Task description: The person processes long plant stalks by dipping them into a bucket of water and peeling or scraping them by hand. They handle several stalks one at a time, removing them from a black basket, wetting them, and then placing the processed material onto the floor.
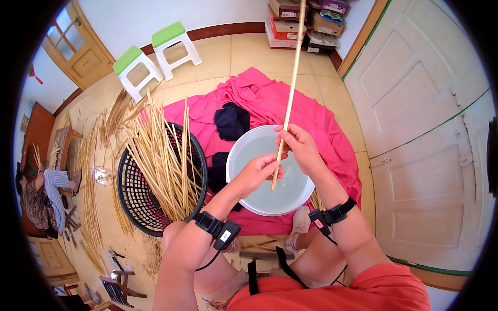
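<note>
A long, pale straw-coloured stalk [293,74] slants over a white plastic basin [230,163] of cloudy water, its top end running out of the picture. Near its lower end, my left hand [261,171] pinches the stalk between thumb and fingers. Just above that, my right hand [297,145] grips it too. To the left, a black plastic mesh basket [134,206] holds a thick bundle of similar stalks [159,155], standing at a tilt. Beneath the basin and part of the basket spreads a bright pink cloth [311,112], with dark navy cloths [232,121] lying on it.
Loose stalks [91,175] cover the tiled floor at left, where another person [42,202] sits holding stalks. Two green-topped white stools [171,37] stand by the wall. Stacked shoe boxes [286,29] are at the back. A white panelled door [420,109] borders the right.
</note>
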`<move>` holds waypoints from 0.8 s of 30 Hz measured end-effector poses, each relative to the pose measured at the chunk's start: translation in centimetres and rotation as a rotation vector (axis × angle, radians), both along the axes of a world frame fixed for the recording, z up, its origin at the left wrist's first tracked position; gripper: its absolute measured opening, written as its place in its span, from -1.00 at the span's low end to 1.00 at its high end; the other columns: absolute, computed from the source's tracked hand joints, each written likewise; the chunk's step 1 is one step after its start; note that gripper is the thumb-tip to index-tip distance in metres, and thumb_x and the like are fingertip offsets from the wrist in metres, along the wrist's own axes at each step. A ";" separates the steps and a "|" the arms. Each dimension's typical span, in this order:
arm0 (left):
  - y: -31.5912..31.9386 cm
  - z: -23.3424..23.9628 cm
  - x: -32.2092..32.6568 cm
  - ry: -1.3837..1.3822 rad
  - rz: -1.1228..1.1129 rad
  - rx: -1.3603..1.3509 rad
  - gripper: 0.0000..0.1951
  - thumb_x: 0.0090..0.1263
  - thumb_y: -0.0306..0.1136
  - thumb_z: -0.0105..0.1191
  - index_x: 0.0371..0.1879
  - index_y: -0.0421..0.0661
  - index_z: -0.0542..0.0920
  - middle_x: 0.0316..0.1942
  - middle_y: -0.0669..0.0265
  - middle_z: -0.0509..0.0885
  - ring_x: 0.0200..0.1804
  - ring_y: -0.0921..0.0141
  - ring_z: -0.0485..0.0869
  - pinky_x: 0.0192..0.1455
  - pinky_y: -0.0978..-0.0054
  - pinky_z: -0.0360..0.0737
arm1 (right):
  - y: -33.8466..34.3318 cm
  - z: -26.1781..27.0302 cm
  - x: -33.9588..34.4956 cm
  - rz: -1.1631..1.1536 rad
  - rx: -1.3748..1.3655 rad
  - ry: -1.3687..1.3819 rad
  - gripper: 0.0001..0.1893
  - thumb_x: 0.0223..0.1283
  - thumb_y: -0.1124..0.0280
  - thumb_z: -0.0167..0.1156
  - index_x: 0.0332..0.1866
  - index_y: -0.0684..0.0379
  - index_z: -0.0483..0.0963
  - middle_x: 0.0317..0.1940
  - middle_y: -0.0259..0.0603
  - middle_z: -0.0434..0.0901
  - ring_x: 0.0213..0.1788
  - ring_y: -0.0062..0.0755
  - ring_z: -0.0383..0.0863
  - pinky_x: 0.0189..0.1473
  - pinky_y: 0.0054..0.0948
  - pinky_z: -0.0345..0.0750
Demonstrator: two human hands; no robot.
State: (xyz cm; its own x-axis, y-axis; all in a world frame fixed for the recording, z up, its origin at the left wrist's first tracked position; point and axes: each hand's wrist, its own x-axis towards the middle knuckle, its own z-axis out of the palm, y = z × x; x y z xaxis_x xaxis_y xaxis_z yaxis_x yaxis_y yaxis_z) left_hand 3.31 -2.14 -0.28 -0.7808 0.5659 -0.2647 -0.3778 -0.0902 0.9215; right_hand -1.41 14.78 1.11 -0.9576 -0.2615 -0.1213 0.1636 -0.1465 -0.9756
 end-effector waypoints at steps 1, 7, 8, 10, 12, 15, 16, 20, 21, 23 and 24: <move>0.0 -0.3 0.2 0.011 -0.053 0.028 -0.55 0.50 -0.30 -0.13 0.32 -0.19 0.28 -0.23 0.41 0.57 -0.14 0.55 0.56 -0.04 0.58 0.49 | 0.2 0.0 -0.1 -0.021 -0.002 0.022 -0.80 0.41 0.33 -0.02 -0.04 0.16 0.49 -0.39 -0.40 0.52 -0.37 -0.66 0.50 -0.32 -0.64 0.41; -0.1 0.4 0.9 0.027 -0.201 0.128 -0.40 0.45 -0.39 -0.07 0.43 -0.17 0.05 -0.09 0.28 0.57 -0.07 0.44 0.61 0.02 0.50 0.52 | 1.0 0.2 -0.5 -0.077 -0.052 -0.020 -0.77 0.43 0.31 -0.05 -0.02 0.18 0.48 -0.39 -0.38 0.52 -0.37 -0.63 0.50 -0.33 -0.61 0.42; 0.0 0.4 0.9 0.033 -0.210 0.134 -0.40 0.45 -0.39 -0.06 0.43 -0.18 0.05 -0.08 0.26 0.58 -0.07 0.43 0.62 0.01 0.50 0.53 | 1.1 0.2 -0.5 -0.083 -0.066 -0.029 -0.76 0.43 0.30 -0.05 -0.02 0.18 0.48 -0.39 -0.38 0.52 -0.37 -0.63 0.50 -0.33 -0.61 0.42; 0.1 0.3 1.0 0.041 -0.224 0.147 -0.39 0.45 -0.40 -0.06 0.42 -0.20 0.04 -0.06 0.22 0.59 -0.08 0.41 0.64 0.00 0.50 0.54 | 1.0 0.1 -0.6 -0.082 -0.069 -0.027 -0.76 0.43 0.30 -0.06 -0.02 0.19 0.48 -0.39 -0.38 0.52 -0.37 -0.64 0.50 -0.34 -0.61 0.42; 0.1 0.6 1.0 0.044 -0.213 0.104 -0.47 0.47 -0.37 -0.08 0.37 -0.22 0.13 -0.08 0.22 0.61 -0.12 0.41 0.65 -0.03 0.51 0.55 | 0.9 0.1 -0.5 -0.080 -0.069 -0.027 -0.76 0.43 0.30 -0.06 -0.02 0.19 0.47 -0.40 -0.38 0.52 -0.37 -0.63 0.50 -0.34 -0.61 0.42; 0.1 0.2 0.8 0.030 -0.126 0.017 -0.60 0.49 -0.32 -0.11 0.22 -0.25 0.31 -0.18 0.24 0.65 -0.18 0.41 0.67 -0.11 0.54 0.57 | 0.6 0.3 -0.6 -0.076 -0.063 -0.026 -0.76 0.43 0.30 -0.07 -0.02 0.19 0.47 -0.40 -0.37 0.52 -0.37 -0.62 0.51 -0.35 -0.61 0.43; 0.1 -0.1 0.7 0.023 -0.083 -0.016 -0.64 0.50 -0.31 -0.11 0.16 -0.26 0.37 -0.22 0.24 0.66 -0.20 0.41 0.68 -0.14 0.54 0.57 | 0.5 0.3 -0.6 -0.073 -0.058 -0.021 -0.76 0.43 0.31 -0.06 -0.02 0.19 0.47 -0.40 -0.37 0.52 -0.37 -0.62 0.52 -0.34 -0.60 0.44; 0.1 -1.6 0.2 0.074 0.077 -0.224 -0.70 0.51 -0.24 -0.12 -0.13 -0.26 0.54 -0.34 0.26 0.67 -0.26 0.44 0.69 -0.25 0.56 0.57 | 0.0 -0.2 -0.6 -0.049 0.002 0.025 -0.78 0.42 0.34 -0.04 -0.04 0.22 0.47 -0.37 -0.32 0.57 -0.35 -0.60 0.57 -0.33 -0.60 0.49; 0.1 -2.5 0.1 0.134 0.112 -0.295 -0.70 0.50 -0.24 -0.11 -0.16 -0.26 0.56 -0.37 0.26 0.67 -0.27 0.45 0.68 -0.27 0.55 0.56 | -0.2 -0.4 -0.5 -0.022 0.017 0.018 -0.78 0.42 0.35 -0.04 -0.03 0.22 0.46 -0.36 -0.30 0.58 -0.34 -0.59 0.58 -0.31 -0.61 0.50; 0.2 -2.8 0.0 0.313 0.182 -0.413 -0.71 0.48 -0.24 -0.08 -0.19 -0.23 0.59 -0.40 0.24 0.67 -0.30 0.43 0.68 -0.30 0.51 0.55 | -0.3 -0.7 -0.6 0.034 0.054 0.012 -0.78 0.42 0.36 -0.04 -0.02 0.23 0.46 -0.33 -0.28 0.60 -0.31 -0.59 0.59 -0.28 -0.61 0.52; 0.5 -2.8 -0.2 0.429 0.212 -0.457 -0.73 0.46 -0.24 -0.06 -0.19 -0.22 0.59 -0.40 0.23 0.67 -0.32 0.40 0.68 -0.30 0.48 0.55 | -0.2 -0.7 -0.4 0.071 0.084 0.011 -0.78 0.41 0.36 -0.04 -0.01 0.24 0.45 -0.28 -0.26 0.62 -0.28 -0.57 0.61 -0.24 -0.61 0.53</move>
State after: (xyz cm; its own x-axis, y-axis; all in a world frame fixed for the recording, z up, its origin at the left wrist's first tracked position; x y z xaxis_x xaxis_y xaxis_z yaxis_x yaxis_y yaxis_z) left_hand 3.15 -1.68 -3.06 -0.9528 0.2924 -0.0820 0.0147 0.3139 0.9493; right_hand -1.82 14.59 0.41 -0.9383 -0.3185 -0.1350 0.1596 -0.0523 -0.9858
